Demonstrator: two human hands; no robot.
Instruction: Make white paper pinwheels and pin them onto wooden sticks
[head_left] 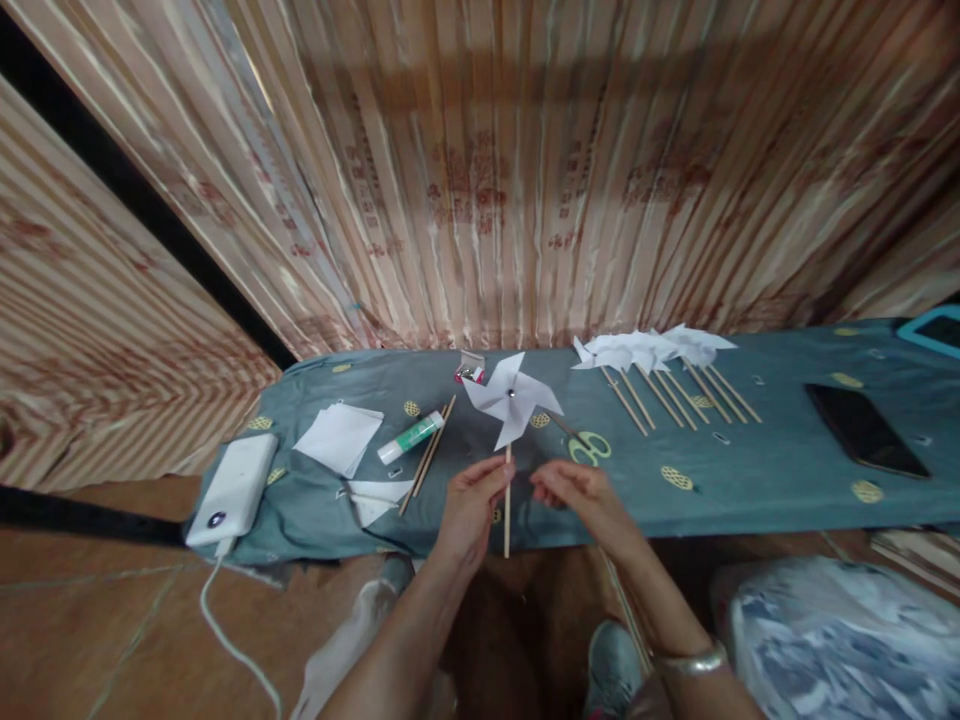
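Note:
My left hand (pixel 472 505) is closed in a pinch on the thin wooden stick of a white paper pinwheel (pixel 511 398), which stands upright over the front edge of the table. My right hand (pixel 577 492) hovers just right of the stick with its fingers curled together; whether it touches the stick is unclear. Behind my hands lie yellow-handled scissors (pixel 589 446). Several finished white pinwheels on sticks (pixel 652 355) lie in a row at the back right.
A low table under a grey-blue cloth (pixel 750 470) holds a white power bank (pixel 234 488) with cable, white paper squares (pixel 339 436), a glue stick (pixel 411 437), spare sticks (pixel 427 455), a small stapler (pixel 469 370) and a black phone (pixel 865 428). Striped curtain behind.

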